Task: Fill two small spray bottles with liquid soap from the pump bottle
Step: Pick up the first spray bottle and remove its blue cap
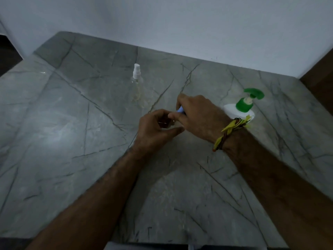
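Observation:
A clear small spray bottle (137,87) with a white spray cap stands upright at the middle back of the grey marble table (72,123). My left hand (155,129) curls round a second clear bottle (166,123), mostly hidden by its fingers. My right hand (196,117) grips that bottle's pale blue spray cap (180,110) from above. The white pump bottle (239,110) with a green pump head stands at the right, just behind my right wrist, which wears a yellow thread band.
A white wall runs along the table's far edge. A dark wooden surface (319,78) borders the table at the right. The table's front edge lies close to my body at the bottom.

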